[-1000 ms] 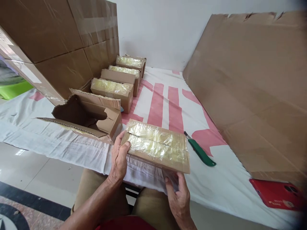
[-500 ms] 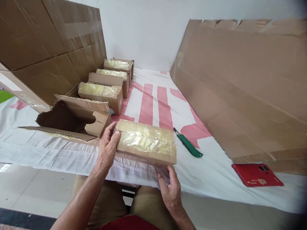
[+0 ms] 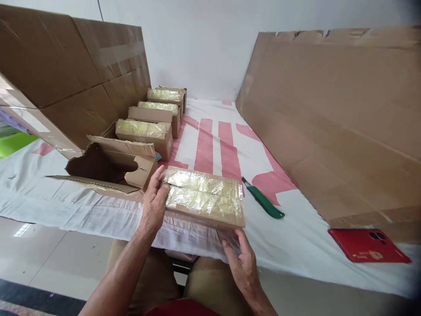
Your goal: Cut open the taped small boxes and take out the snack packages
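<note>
— What does the taped box [image 3: 204, 198] look like?

— A flat brown carton, long and low, its top covered in shiny clear tape with a seam running down the middle. It sits at the near edge of the worktop [image 3: 296, 245], on the white cloth with red stripes.

— And the hands?

— The left hand [image 3: 155, 202] has its grip clasped on the box's left end, thumb on top. The right hand [image 3: 241, 259] is under the near right corner, fingers curled against the underside; I cannot tell whether that grip is closed on the box.

— What hems it in?

— The torn open carton [image 3: 112, 169] lies just to the left, close to the left hand. Behind that stands a row of small taped boxes [image 3: 144, 131]. The green cutter [image 3: 263, 203] lies just to the right, apart from the box. A big cardboard sheet [image 3: 335, 118] leans along the right side, with a red phone [image 3: 368, 245] at its foot.

— Open room?

— The striped cloth straight behind the box is bare to the wall.
</note>
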Action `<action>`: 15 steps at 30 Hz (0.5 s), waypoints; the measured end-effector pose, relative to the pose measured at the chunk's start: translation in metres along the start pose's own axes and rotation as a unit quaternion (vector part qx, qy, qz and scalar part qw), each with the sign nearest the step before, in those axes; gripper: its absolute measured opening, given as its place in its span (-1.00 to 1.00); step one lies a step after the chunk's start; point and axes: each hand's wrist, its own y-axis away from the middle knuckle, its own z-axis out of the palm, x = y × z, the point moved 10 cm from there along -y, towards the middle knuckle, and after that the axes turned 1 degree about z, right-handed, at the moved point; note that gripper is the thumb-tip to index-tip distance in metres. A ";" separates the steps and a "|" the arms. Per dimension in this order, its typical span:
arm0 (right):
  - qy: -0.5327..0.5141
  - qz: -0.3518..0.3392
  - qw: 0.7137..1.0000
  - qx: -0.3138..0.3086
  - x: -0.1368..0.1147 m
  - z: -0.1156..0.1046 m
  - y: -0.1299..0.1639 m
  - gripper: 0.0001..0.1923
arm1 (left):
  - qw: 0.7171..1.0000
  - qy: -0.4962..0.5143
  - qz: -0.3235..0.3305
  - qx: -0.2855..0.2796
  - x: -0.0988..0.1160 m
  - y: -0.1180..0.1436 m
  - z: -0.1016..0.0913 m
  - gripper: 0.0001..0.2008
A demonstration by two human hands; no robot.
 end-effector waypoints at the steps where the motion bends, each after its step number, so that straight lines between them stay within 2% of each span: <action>1: -0.007 0.004 1.000 -0.012 -0.001 -0.003 -0.003 -0.55 | 1.000 -0.007 0.005 -0.002 0.001 0.000 0.000 -0.43; 4: 0.006 -0.006 1.000 -0.001 -0.010 -0.031 -0.019 -0.47 | 0.999 -0.045 0.013 -0.001 0.004 -0.001 -0.001 -0.54; 7: 0.081 -0.025 0.995 0.050 -0.013 -0.070 -0.049 -0.43 | 0.997 -0.070 0.012 -0.002 0.004 -0.003 -0.001 -0.59; 9: 0.145 -0.049 0.987 0.057 -0.013 -0.084 -0.076 -0.44 | 0.997 -0.072 0.014 -0.004 0.003 -0.004 0.000 -0.59; 12: 0.268 -0.094 0.958 0.051 -0.011 -0.084 -0.114 -0.38 | 0.997 -0.070 0.027 -0.004 0.001 -0.005 0.000 -0.59; 15: 0.379 -0.100 0.919 0.034 -0.003 -0.071 -0.142 -0.29 | 0.997 -0.064 0.032 -0.002 0.000 -0.005 0.000 -0.58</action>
